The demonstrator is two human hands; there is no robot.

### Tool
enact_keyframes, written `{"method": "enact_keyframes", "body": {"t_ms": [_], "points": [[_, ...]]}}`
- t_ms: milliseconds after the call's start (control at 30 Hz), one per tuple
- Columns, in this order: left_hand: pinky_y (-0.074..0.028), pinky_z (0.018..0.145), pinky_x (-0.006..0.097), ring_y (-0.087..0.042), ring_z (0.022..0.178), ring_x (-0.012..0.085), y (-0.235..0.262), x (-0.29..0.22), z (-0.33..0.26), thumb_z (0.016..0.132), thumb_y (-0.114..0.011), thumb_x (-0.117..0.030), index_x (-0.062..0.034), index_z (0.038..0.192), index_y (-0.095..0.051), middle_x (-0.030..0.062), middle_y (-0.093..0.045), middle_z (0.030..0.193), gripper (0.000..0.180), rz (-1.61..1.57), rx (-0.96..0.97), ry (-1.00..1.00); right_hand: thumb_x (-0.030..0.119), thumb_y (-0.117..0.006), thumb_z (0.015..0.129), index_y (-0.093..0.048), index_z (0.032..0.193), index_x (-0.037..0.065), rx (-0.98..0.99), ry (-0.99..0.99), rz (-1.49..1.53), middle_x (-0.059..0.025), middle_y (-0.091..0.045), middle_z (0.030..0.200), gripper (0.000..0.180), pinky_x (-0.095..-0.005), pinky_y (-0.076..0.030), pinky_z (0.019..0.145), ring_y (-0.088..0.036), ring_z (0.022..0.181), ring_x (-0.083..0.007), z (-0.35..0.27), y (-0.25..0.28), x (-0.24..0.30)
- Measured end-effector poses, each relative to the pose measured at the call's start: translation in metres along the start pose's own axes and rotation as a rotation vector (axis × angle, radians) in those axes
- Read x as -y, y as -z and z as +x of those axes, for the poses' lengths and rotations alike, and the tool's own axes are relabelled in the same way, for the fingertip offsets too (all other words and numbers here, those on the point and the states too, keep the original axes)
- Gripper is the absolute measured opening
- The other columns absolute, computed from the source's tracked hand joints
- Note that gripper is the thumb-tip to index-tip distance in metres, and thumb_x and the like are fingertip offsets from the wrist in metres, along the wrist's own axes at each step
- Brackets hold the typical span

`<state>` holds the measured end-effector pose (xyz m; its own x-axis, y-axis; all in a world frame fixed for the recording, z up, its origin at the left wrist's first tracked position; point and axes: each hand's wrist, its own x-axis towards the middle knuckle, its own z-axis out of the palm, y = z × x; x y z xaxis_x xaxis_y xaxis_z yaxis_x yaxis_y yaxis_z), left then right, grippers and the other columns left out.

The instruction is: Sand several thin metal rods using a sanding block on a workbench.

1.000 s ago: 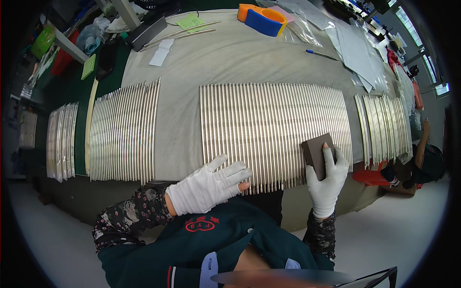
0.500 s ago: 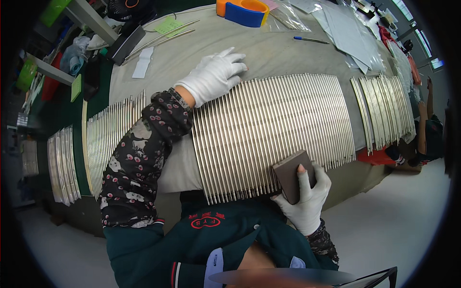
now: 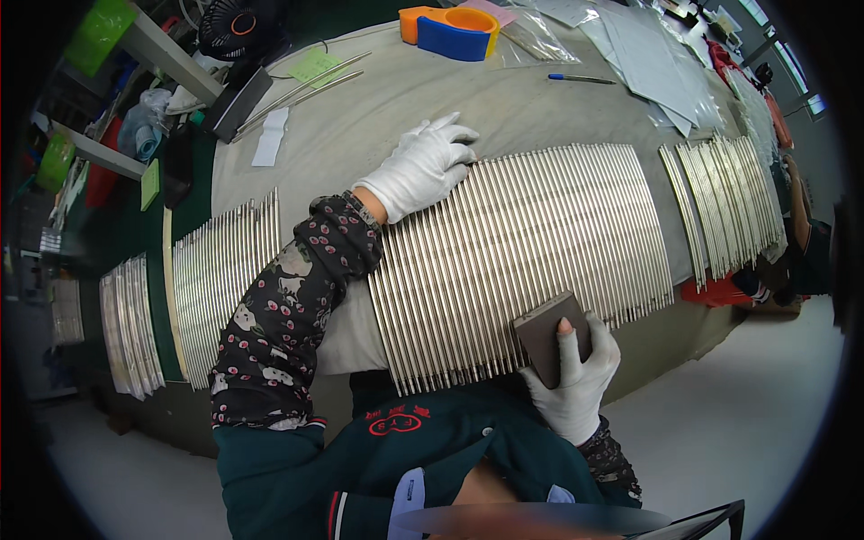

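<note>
A wide row of thin silver metal rods (image 3: 531, 234) lies side by side on the pale table, their ends roughly lined up. My left hand (image 3: 423, 169), in a white glove, lies over the far left corner of this row; its fingers are stretched out and bent a little against the far rod ends. At the near edge, my right hand (image 3: 580, 382), gloved in white with a bare thumb tip showing, grips a dark grey-brown block (image 3: 551, 335). The block rests against the near ends of the rods, right of the middle.
More rods (image 3: 211, 279) lie left of my arm, beside bagged rods (image 3: 132, 324). Another rod group (image 3: 733, 207) is at the right. Farther back are an orange-and-blue tape dispenser (image 3: 450, 34), a blue pen (image 3: 580, 79), plastic bags and a white paper slip (image 3: 270, 137).
The whole view has shifted slightly. My left hand has come a little nearer along the far left rod ends, its fingers less spread. My right hand keeps its hold on the block.
</note>
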<state>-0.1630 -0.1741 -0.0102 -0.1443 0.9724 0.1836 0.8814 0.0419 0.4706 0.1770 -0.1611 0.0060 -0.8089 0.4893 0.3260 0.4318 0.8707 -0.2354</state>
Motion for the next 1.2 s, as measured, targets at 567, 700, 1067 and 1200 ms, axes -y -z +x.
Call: {"method": "enact_keyframes", "body": {"t_ms": [567,700,1067,1200], "points": [[-0.044,0.053,0.016,-0.056,0.066,0.0034,0.028,-0.039,-0.009,0.092,-0.056,-0.014,-0.0014,0.109,-0.054,0.0002,-0.057,0.086,0.021,-0.923,-0.07,0.458,0.02,-0.085,0.052,-0.031,0.143,0.021,-0.132,-0.016,0.016,-0.021,-0.038,0.131,0.106,-0.0463,-0.037,0.09,-0.043,0.112,-0.0366,-0.008,-0.016,-0.001],[-0.045,0.047,0.017,-0.057,0.061,0.0056,0.027,-0.05,-0.006,0.092,-0.057,-0.012,-0.0024,0.103,-0.051,0.0035,-0.057,0.086,0.016,-1.099,-0.136,0.46,0.023,-0.083,0.057,-0.033,0.141,0.018,-0.056,-0.001,-0.001,-0.0208,-0.038,0.129,0.097,-0.0458,-0.037,0.088,-0.043,0.111,-0.036,-0.003,-0.008,-0.004],[-0.038,0.043,0.015,-0.05,0.055,0.0014,0.038,-0.068,-0.013,0.089,-0.063,-0.012,-0.001,0.098,-0.061,0.0001,-0.06,0.079,0.015,-1.011,-0.196,0.487,0.025,-0.076,0.064,-0.051,0.129,0.009,-0.215,0.003,0.299,-0.0252,-0.045,0.116,0.071,-0.0449,-0.043,0.086,-0.05,0.099,-0.0378,0.101,0.008,0.023],[-0.037,0.043,0.015,-0.049,0.054,0.0011,0.038,-0.07,-0.012,0.088,-0.063,-0.011,-0.0014,0.097,-0.063,-0.0005,-0.061,0.077,0.013,-1.003,-0.229,0.481,0.027,-0.074,0.066,-0.057,0.122,0.011,-0.226,0.02,0.129,-0.0249,-0.049,0.111,0.061,-0.0444,-0.045,0.083,-0.051,0.098,-0.037,0.115,-0.002,0.029]]}}
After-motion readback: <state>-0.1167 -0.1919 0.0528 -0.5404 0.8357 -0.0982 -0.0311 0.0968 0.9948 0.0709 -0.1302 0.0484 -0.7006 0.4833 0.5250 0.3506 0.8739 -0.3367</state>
